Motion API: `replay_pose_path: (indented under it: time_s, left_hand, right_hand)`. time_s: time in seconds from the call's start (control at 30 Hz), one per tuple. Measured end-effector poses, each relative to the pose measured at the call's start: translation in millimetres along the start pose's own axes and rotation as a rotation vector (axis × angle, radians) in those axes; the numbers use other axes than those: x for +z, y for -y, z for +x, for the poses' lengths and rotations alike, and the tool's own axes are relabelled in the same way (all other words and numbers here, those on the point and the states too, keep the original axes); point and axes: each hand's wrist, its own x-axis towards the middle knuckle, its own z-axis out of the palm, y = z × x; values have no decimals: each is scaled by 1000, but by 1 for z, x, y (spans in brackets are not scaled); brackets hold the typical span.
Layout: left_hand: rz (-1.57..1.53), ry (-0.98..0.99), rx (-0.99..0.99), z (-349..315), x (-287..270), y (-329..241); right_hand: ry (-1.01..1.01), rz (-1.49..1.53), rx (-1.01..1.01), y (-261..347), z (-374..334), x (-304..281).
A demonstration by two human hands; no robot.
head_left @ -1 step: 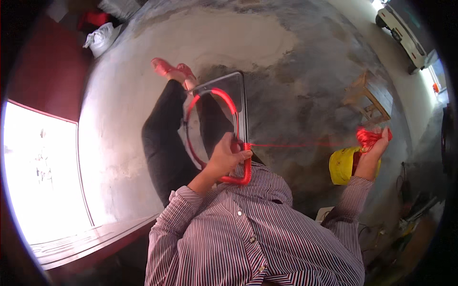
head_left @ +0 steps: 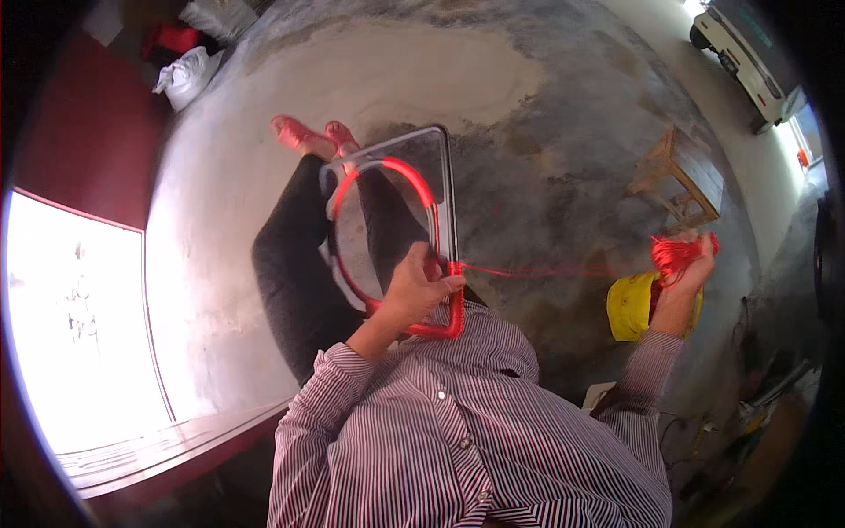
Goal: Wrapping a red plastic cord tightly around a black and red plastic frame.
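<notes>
Over my lap, my left hand (head_left: pixel 417 286) is closed on a frame (head_left: pixel 447 194), a dark bent bar with a ring (head_left: pixel 407 172) inside it. Red cord wraps the frame's near corner and parts of the ring. Out to the right, my right hand (head_left: pixel 695 264) grips a bundle of red cord (head_left: pixel 673 255). A thin red strand (head_left: pixel 546 272) runs from the bundle across to the wrapped side of the frame, close to my left fingertips, and sags slightly.
A yellow bag (head_left: pixel 629 306) is just below my right hand. Beyond it stands a small wooden stool (head_left: pixel 682 180). White sacks (head_left: pixel 187 77) lie at the far left, near a dark red wall (head_left: pixel 92 132). A vehicle (head_left: pixel 744 70) shows at the far right.
My right hand and the cord bundle have shifted slightly left, and the strand sags a little more. The frame has tilted slightly. My legs and feet have moved a little left.
</notes>
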Motion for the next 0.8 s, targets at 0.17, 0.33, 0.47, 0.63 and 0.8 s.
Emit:
replay_pose_path:
  time_s: [0.17,0.33,0.47,0.63,0.8]
  left_hand:
    - [384,-186,202,-4,-8,-72]
    - [607,-212,254,-23,-27,-120]
    - [525,-233,167,-50,-45,-114]
    - [205,-83,-97,-91,-65,-34]
    - [-187,-142,144,-116,-52,-2]
  right_hand:
    - [565,-172,254,-61,-93,15]
    - [1738,-817,-18,-112,-166,72]
    - [1874,-839,190,-147,-202,89]
    - [1963,-910,434,-155,-226,125]
    - [1792,-579,595,-198,-225,115]
